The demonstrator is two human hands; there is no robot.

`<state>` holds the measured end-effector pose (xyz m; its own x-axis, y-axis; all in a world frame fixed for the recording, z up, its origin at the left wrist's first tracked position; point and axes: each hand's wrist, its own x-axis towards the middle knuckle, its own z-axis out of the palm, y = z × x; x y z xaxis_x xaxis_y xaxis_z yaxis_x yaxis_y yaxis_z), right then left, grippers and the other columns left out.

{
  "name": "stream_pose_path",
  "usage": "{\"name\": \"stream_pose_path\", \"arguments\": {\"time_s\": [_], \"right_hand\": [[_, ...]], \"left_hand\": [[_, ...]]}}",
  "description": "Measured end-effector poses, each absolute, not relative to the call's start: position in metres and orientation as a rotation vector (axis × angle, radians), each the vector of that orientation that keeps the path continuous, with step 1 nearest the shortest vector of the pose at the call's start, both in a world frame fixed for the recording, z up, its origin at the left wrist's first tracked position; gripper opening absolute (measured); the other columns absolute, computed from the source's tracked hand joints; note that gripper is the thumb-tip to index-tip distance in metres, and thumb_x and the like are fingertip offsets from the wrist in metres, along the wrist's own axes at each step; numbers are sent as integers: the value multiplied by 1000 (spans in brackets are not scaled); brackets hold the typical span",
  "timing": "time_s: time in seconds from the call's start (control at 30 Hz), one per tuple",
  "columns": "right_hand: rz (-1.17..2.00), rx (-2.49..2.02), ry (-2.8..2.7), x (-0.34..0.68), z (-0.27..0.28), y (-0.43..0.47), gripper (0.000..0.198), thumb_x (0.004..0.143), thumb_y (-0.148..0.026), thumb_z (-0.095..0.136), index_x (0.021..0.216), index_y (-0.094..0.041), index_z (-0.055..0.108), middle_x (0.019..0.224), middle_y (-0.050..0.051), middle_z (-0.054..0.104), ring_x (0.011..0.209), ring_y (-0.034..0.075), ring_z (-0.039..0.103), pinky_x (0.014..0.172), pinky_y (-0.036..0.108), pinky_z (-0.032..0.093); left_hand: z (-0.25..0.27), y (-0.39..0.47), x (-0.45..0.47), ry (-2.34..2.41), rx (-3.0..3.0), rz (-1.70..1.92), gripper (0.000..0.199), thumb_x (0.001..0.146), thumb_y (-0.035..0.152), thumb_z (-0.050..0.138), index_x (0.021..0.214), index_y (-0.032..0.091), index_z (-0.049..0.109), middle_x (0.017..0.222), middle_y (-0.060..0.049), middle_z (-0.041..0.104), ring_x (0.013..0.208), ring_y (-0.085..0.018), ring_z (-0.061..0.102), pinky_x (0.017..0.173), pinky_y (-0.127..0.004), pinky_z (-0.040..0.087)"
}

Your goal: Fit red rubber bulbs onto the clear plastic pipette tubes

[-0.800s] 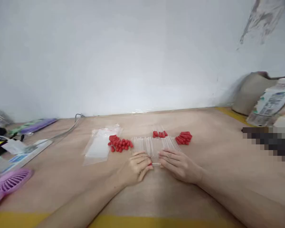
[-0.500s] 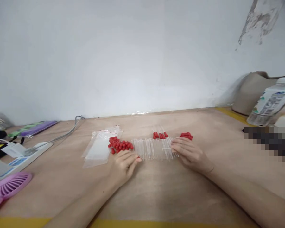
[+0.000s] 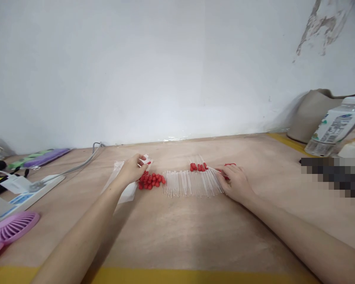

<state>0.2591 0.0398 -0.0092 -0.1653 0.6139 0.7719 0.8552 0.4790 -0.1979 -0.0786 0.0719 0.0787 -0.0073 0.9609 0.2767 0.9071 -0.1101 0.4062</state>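
My left hand (image 3: 133,170) hovers over the clear plastic bags (image 3: 128,194), fingers bent together around what looks like a small red piece (image 3: 149,163). Just beside it lies a heap of red teardrop-shaped pieces (image 3: 154,180). Thin clear sticks (image 3: 182,183) are laid side by side in a row to the right of the heap. Behind the row, several red pieces (image 3: 198,167) sit against more sticks. At the row's right end my right hand (image 3: 233,180) pinches a thin white stick (image 3: 213,169) pointing left. Red pieces (image 3: 230,164) show around its fingers, partly hidden.
On the left are a power strip (image 3: 26,199) with plugs and a grey cable, a pink fan (image 3: 14,228) and a purple pouch (image 3: 49,157). A plastic bottle (image 3: 333,128) and a grey container (image 3: 306,114) stand at the right. A wall (image 3: 165,71) rises behind the table.
My left hand has moved up and left, from the front of the red heap to over the bags. My right hand has shifted slightly right, onto the red pieces, and its stick now tilts.
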Motion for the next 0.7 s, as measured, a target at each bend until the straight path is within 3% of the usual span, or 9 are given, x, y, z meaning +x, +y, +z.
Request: {"name": "stream_pose_path", "arguments": {"time_s": [0.13,0.4,0.6,0.7], "right_hand": [[-405,-1171,-1854,256,-9,41,20,80,-24,44,85,-20,63,66,0,57,69,12,48,71,26,28],[-458,-1118,-1854,247,-11,43,19,78,-20,47,85,-20,65,62,-1,59,67,11,48,71,27,26],[-471,-1148,-1879,244,-11,43,20,79,-20,46,86,-21,65,63,0,60,67,11,47,70,27,25],[-440,-1179,-1888,244,-11,42,22,80,-21,45,89,-21,64,66,0,60,70,12,48,71,27,25]], "left_hand": [[77,83,-75,2077,2184,573,28,70,42,49,85,19,53,82,-1,62,59,-13,56,50,-22,39],[66,90,-75,2030,2225,406,29,65,49,52,67,20,57,71,-2,63,68,-17,57,58,-24,39],[74,83,-72,2003,2145,378,50,74,61,31,56,18,49,51,-1,54,49,-15,52,46,-23,35],[75,81,-71,1987,2108,389,51,75,62,28,56,18,47,48,-1,51,44,-14,50,41,-23,34]]}}
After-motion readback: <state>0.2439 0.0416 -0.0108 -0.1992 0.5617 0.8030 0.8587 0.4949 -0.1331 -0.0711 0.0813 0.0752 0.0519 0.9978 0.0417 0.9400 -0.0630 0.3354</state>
